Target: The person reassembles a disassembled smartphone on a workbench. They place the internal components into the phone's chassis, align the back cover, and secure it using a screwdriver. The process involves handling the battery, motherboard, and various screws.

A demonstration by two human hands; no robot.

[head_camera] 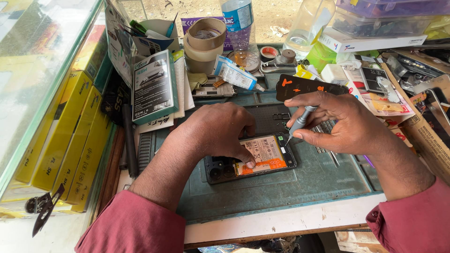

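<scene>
An opened phone (262, 157) lies back-up on a green work mat (309, 180), its white and orange battery showing. My left hand (218, 129) rests over the phone's upper left, a fingertip pressing on the battery. My right hand (344, 122) grips a small grey screwdriver (299, 122). Its tip points down at the phone's top right corner.
Rolls of tape (204, 42), a glue tube (236, 75), a water bottle (238, 21) and plastic boxes (375, 23) crowd the back. Yellow boxes (70, 131) line the left under a glass panel. A dark pry card (304, 86) lies behind my right hand.
</scene>
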